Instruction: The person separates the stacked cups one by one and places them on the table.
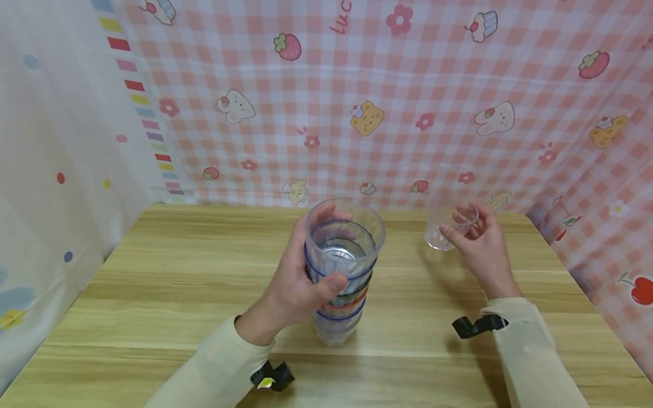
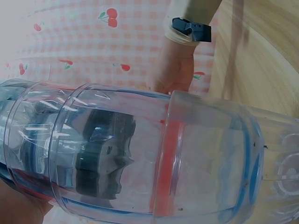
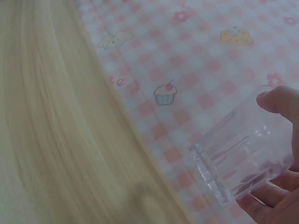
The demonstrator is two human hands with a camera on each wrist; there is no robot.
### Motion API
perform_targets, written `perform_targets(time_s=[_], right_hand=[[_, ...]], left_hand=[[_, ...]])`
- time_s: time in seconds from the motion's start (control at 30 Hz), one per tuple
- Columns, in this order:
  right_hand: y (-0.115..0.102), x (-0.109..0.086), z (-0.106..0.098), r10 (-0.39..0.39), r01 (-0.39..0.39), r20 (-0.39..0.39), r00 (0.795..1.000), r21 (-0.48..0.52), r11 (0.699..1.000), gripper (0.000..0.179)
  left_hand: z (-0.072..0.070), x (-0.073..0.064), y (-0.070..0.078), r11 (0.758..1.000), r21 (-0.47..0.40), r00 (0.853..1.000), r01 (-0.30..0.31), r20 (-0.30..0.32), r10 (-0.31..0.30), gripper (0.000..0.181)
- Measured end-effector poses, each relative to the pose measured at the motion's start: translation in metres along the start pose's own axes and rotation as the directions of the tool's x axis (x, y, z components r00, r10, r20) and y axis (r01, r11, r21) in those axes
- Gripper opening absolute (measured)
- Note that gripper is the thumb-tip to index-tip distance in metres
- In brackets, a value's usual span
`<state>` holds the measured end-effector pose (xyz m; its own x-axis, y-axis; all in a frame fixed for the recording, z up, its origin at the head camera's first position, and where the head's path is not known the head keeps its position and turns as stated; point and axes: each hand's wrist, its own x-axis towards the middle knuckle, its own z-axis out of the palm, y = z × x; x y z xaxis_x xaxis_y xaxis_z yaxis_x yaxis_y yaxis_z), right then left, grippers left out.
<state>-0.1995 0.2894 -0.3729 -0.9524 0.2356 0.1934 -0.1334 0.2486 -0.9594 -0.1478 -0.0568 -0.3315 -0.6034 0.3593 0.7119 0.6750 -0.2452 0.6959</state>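
Note:
My left hand (image 1: pixel 293 292) grips a tall stack of nested clear plastic cups (image 1: pixel 340 320), thumb across the near side and fingers round the far side. Blue, red and dark bands show through the stack's walls, and its open mouth faces up. In the left wrist view the stacked cups (image 2: pixel 117 154) fill most of the picture, with part of the left hand (image 2: pixel 21 207) at the lower left. To the right, my right hand (image 1: pixel 483 246) holds a single clear cup (image 1: pixel 440 229) between thumb and fingers. That cup (image 3: pixel 247 149) appears tilted in the right wrist view, with a faceted lower part.
A light wood-grain table (image 1: pixel 178 272) lies under both hands. Behind it hangs a pink checked cloth (image 1: pixel 326 124) with cartoon prints, which continues on the right side. At the left is a white dotted curtain (image 1: pixel 76 130). Each wrist wears a black camera mount (image 1: pixel 476 326).

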Motion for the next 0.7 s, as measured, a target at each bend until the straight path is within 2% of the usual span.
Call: perform_targets(time_s=[0.2,0.7], right_hand=[[0.008,0.005,-0.001,0.043,-0.044,-0.014,0.999,-0.067,0.997,0.079],[0.024,0.017,-0.004,0.157,-0.16,-0.048,0.986,-0.085,0.983,0.095]], left_hand=[[0.0,0.0,-0.001,1.0,0.001,1.0,-0.013,-0.002,0.013,0.098],[0.001,-0.001,-0.002,1.0,-0.013,1.0,-0.012,-0.007,0.012,0.098]])
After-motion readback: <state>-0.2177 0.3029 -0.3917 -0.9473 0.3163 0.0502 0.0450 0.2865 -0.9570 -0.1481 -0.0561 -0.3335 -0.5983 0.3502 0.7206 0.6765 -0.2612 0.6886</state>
